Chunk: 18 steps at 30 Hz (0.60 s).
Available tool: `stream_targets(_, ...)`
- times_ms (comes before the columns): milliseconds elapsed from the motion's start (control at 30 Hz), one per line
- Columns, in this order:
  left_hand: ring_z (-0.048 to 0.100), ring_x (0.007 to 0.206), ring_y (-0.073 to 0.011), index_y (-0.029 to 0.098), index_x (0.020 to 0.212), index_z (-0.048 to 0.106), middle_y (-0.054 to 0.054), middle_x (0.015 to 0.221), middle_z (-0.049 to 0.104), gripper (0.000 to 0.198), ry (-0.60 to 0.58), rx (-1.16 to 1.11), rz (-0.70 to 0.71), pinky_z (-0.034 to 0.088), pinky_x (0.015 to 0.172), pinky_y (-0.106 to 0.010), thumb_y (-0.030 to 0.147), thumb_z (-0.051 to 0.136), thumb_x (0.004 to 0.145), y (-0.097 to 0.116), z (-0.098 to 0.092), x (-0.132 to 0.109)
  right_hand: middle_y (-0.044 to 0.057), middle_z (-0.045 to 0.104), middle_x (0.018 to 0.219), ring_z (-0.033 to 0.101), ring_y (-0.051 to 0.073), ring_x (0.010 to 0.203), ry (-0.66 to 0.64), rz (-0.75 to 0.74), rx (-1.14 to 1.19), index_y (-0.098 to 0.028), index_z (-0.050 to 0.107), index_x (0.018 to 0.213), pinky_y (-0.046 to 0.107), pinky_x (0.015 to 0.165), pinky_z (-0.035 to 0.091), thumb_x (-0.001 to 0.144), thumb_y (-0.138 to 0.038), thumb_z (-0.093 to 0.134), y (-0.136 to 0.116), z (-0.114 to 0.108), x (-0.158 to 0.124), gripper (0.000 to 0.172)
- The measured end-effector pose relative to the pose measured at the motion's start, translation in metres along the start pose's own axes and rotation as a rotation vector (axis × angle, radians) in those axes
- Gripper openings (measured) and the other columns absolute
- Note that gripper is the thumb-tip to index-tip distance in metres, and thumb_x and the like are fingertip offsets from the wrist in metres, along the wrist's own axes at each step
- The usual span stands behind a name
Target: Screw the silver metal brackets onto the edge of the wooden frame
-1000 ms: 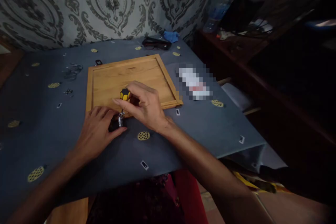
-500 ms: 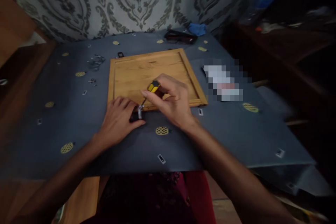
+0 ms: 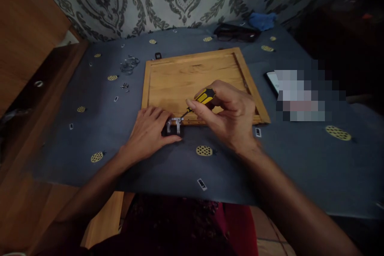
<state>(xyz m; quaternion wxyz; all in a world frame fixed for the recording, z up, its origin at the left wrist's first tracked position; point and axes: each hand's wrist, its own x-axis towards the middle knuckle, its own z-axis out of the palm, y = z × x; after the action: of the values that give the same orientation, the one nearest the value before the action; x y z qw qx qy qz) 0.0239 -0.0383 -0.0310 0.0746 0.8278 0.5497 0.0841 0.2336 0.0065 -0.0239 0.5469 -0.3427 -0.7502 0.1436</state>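
My right hand [image 3: 234, 116] is closed round the yellow-and-black handle of a screwdriver [image 3: 205, 95]. The tool slants down to the left, its tip at a shiny metal bracket [image 3: 179, 121] on the near edge of a framed wooden panel [image 3: 183, 82]. Under the bracket's two prongs is a small black block [image 3: 174, 130]. My left hand [image 3: 150, 128] grips the block and bracket from the left, fingers over the panel's near left corner and thumb along the front of the block. Part of the block is hidden by that hand.
Left of the panel lie a heap of metal hardware pieces [image 3: 129, 64] and several small screws [image 3: 125, 86]. A small black frame-shaped piece [image 3: 158, 55] sits behind it. Glasses [image 3: 237, 33] and a blue cloth [image 3: 263, 21] are at the back; a phone [image 3: 273, 82], partly blurred, lies right.
The view has swung left, so everything sits farther right. The screwdriver handle leans over more to the right, and more of the metal bracket shows. Both hands keep their hold.
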Motion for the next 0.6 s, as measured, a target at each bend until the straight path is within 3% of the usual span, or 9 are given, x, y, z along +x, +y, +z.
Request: stream_targets(600,0.06,0.113,-0.0321,0.02,0.116,0.073,-0.009,0.113,0.069,0.048,0.033,0.003,0.049,0.046,0.1,-0.048,0.058,0.079,0.088,0.001,0.0042,0.0028,-0.003,0.053,0.069,0.046,0.012,0.059,0.002,0.004,0.0,-0.023,0.054,0.074,0.03,0.056,0.039,0.093,-0.035,0.078,-0.0016,-0.0004,-0.0002,0.033)
